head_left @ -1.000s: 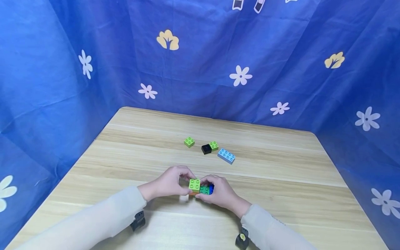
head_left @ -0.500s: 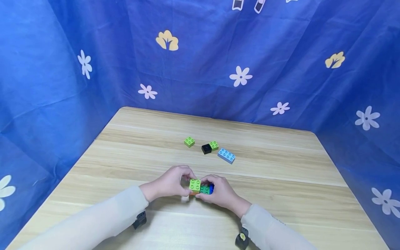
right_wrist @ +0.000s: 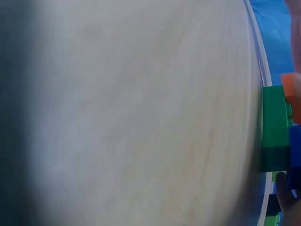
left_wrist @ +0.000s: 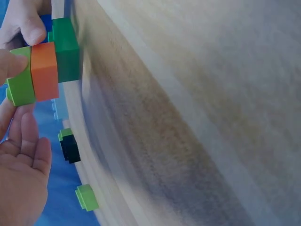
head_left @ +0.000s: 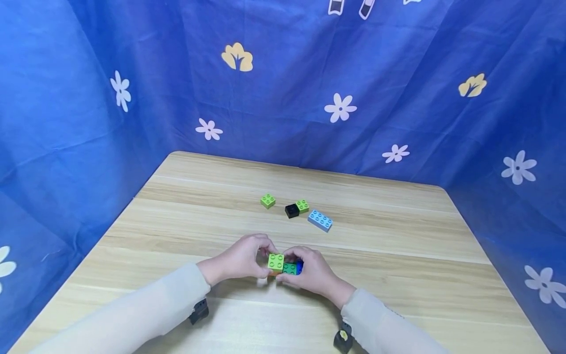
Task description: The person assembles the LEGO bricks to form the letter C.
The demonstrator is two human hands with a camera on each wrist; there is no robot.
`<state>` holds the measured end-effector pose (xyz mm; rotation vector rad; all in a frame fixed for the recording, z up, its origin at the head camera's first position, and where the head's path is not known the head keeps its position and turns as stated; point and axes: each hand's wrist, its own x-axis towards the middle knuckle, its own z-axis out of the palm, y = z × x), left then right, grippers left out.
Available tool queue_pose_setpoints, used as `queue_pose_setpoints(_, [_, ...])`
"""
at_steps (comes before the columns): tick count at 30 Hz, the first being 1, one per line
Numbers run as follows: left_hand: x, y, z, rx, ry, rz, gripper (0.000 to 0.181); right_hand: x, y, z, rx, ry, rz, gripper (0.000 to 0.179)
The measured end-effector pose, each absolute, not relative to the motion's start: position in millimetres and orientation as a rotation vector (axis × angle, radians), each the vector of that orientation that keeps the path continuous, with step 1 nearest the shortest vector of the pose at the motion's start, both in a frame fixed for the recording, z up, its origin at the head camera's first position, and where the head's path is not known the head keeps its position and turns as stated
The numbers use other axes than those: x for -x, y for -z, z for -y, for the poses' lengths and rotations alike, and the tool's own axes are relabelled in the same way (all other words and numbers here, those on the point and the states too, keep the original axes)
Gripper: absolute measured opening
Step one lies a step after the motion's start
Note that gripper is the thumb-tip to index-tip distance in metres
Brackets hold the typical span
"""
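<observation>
Toy building bricks are joined in a small stack: a green brick [left_wrist: 67,49] at the bottom, an orange brick [left_wrist: 45,70] and a blue brick [right_wrist: 295,155] above it, and a lime brick [head_left: 276,261] on the orange one. My left hand [head_left: 239,258] pinches the lime brick between thumb and fingers; its other fingers show in the left wrist view, away from the bricks. From the right side, my right hand [head_left: 313,274] grips the stack around the green and blue bricks. It covers most of the blue brick in the head view.
Behind the hands on the wooden table [head_left: 398,246] lie a loose lime brick [head_left: 268,200], a black brick [head_left: 292,211] against another lime brick [head_left: 302,206], and a light blue brick [head_left: 320,220]. A blue flowered curtain [head_left: 283,73] hangs around the table's back and sides.
</observation>
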<state>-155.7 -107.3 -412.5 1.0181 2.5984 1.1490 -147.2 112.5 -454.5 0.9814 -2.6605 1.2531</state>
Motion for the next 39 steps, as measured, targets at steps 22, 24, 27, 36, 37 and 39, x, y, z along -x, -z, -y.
queue_pose_setpoints(22, [171,421,118,-1.095,-1.135,-2.464,0.047,146,453,-111,-0.98,-1.344,2.539,0.037])
queue_pose_setpoints(24, [178,424,123,-1.082,-1.128,-2.442,0.053,146,453,-111,-0.98,-1.345,2.541,0.037])
queue_pose_setpoints(27, [188,428,129,-1.024,-1.141,-2.437,0.057,146,453,-111,-0.978,-1.348,2.546,0.035])
queue_pose_setpoints(36, [219,433,135,-0.659,-1.274,-2.618,0.046,146,453,-110,-0.975,-1.361,2.546,0.034])
queue_pose_setpoints(37, [222,433,135,-0.61,-1.297,-2.632,0.045,146,453,-110,-0.975,-1.365,2.545,0.034])
queue_pose_setpoints(39, [228,433,135,-0.521,-1.343,-2.653,0.045,146,453,-110,-0.974,-1.373,2.542,0.034])
